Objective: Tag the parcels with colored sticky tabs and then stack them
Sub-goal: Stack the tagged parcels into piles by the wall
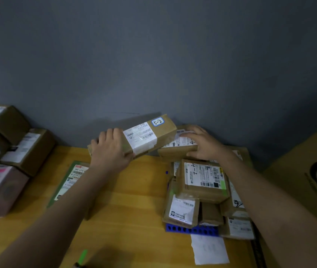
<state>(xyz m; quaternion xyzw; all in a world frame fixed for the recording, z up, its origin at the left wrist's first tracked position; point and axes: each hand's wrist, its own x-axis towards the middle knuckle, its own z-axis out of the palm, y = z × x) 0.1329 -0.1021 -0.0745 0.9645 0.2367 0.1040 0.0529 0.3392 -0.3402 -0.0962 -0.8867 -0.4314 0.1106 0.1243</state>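
Head view. My left hand [111,149] has its grip clamped on the near end of the long parcel [144,135] marked 5-2, which hangs tilted above the table's [130,200] far edge, its far end over the stack. My right hand [202,144] rests with fingers apart on the stack's top parcel [181,146], steadying it. To do this step well, I judge I should level the long parcel, set it squarely across the stack and release only once it sits flat. Counts: one parcel in hand; about seven in the right stack [202,190]; at least four along the left edge; one flat parcel [70,180] under my left forearm; one green marker [82,257] at the near edge.
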